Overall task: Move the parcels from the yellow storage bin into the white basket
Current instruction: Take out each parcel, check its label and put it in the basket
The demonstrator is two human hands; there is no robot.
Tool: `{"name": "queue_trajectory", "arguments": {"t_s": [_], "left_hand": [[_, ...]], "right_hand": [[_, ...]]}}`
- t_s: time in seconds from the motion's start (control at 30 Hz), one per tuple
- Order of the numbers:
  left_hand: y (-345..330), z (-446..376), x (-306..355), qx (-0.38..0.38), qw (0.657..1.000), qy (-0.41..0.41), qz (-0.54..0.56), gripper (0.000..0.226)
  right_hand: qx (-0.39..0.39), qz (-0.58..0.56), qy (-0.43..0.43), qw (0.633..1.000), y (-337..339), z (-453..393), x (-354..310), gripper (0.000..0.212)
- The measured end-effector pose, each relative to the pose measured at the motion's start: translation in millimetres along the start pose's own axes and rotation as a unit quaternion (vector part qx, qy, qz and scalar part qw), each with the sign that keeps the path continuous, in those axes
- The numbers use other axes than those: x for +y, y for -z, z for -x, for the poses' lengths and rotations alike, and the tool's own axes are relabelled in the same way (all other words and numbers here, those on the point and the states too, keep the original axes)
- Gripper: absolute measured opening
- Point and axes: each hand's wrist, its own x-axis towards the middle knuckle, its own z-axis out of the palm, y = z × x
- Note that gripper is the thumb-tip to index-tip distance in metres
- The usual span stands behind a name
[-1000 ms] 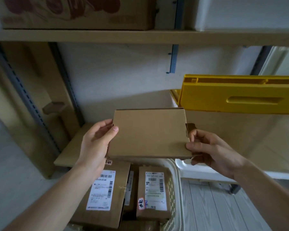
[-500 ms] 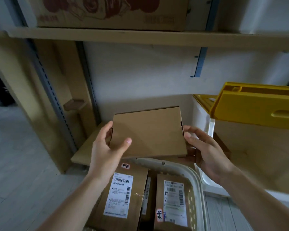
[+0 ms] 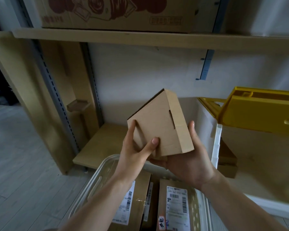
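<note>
A plain brown cardboard parcel (image 3: 158,124) is held tilted on its corner above the white basket (image 3: 97,179). My left hand (image 3: 135,152) grips its lower left face, thumb on the front. My right hand (image 3: 188,160) cups it from below and the right. The basket sits at the bottom centre and holds labelled brown parcels (image 3: 175,207) standing on edge. The yellow storage bin (image 3: 257,110) is at the right, on a white surface; its inside is hidden.
A wooden shelf unit with metal uprights (image 3: 57,97) stands behind. A low shelf board (image 3: 105,144) lies just beyond the basket. A printed carton (image 3: 117,12) rests on the upper shelf. Another brown box (image 3: 227,157) sits right of my right hand. Pale plank floor spreads at left.
The parcel has turned from flat and level to tilted on a corner. My right hand slid under it. The view shifted left, so the yellow bin sits further right.
</note>
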Motion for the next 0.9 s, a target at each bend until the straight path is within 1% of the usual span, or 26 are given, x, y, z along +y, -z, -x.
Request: {"name": "queue_trajectory", "arguments": {"t_s": [0.1,0.23,0.33,0.43,0.53,0.63,0.77,0.83,0.9], "left_hand": [[-6.6,1.0,-1.7,-0.026,0.999,0.000,0.026,0.120],[-12.5,4.2,0.3,-0.078,0.996,-0.005,0.035,0.108],[-15.4,6.3,4.4,-0.112,0.993,-0.002,0.049,0.096],[-16.3,8.8,6.6,-0.134,0.989,0.000,0.062,0.097],[-16.4,11.5,9.0,-0.147,0.987,-0.004,0.061,0.099],[-14.8,11.7,8.8,-0.150,0.987,-0.005,0.064,0.103],[-16.2,16.3,11.9,-0.177,0.981,0.004,0.074,0.092],[-16.9,18.5,13.8,-0.168,0.981,0.015,0.093,0.098],[-15.5,17.9,11.9,-0.149,0.984,0.017,0.099,0.101]], "right_hand": [[0.005,0.045,0.012,0.999,1.9,-1.3,5.5,0.054],[0.021,0.135,0.004,0.991,3.2,-3.0,3.7,0.055],[0.014,0.169,0.010,0.985,3.8,-3.6,2.2,0.068],[0.015,0.187,0.014,0.982,6.6,-4.7,4.9,0.083],[0.013,0.199,0.021,0.980,8.7,-4.7,5.2,0.086],[0.028,0.215,0.021,0.976,10.1,-5.0,5.5,0.087],[0.054,0.294,0.010,0.954,14.4,-6.4,8.4,0.101],[0.061,0.314,0.001,0.947,13.9,-6.9,10.3,0.110],[0.074,0.325,-0.005,0.943,14.7,-7.4,10.2,0.114]]}}
